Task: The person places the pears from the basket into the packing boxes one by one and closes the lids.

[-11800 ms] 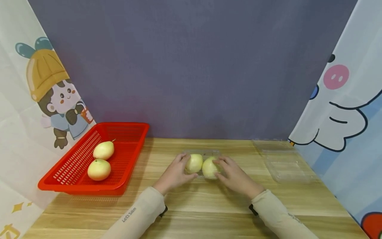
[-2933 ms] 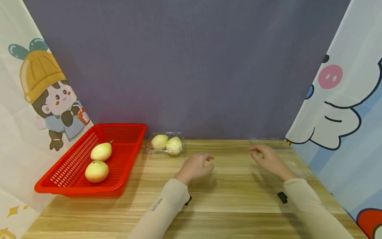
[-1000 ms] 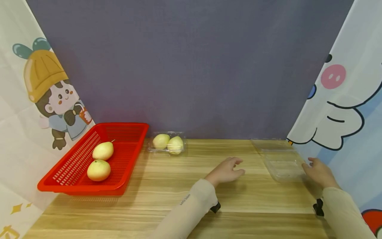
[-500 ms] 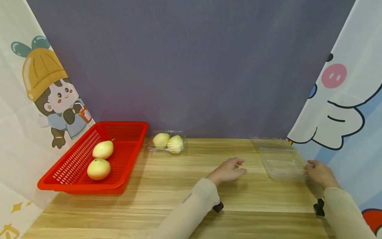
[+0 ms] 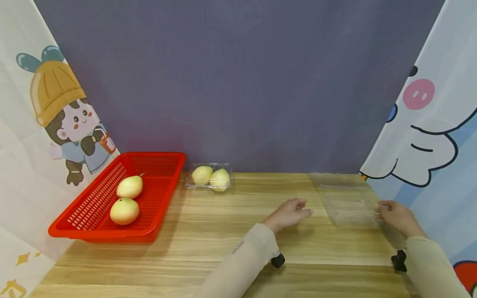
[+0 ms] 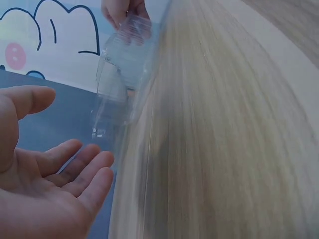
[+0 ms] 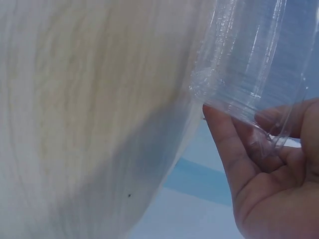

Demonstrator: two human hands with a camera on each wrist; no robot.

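At the table's right side, my right hand (image 5: 399, 217) pinches the near right edge of a clear plastic clamshell box (image 5: 352, 211), whose lid stands open at the back. The right wrist view shows the thumb and fingertips around a corner of this clear box (image 7: 244, 64), close above the wood. My left hand (image 5: 287, 216) hovers to the left of the box, apart from it. In the left wrist view the left hand (image 6: 55, 189) has its palm turned up, fingers loosely bent, holding nothing.
A red plastic basket (image 5: 112, 236) stands at the left with two yellow pears (image 5: 129, 187) in it. Beside it at the back sits a closed clear box holding two more pears (image 5: 220, 180). A grey cloth wall (image 5: 238, 91) borders the wooden table's (image 5: 238, 256) far edge.
The filled box went from the middle to the back left, beside the basket. Both hands moved right. Lately the right hand has taken the open box's edge, and the box has shifted slightly left.
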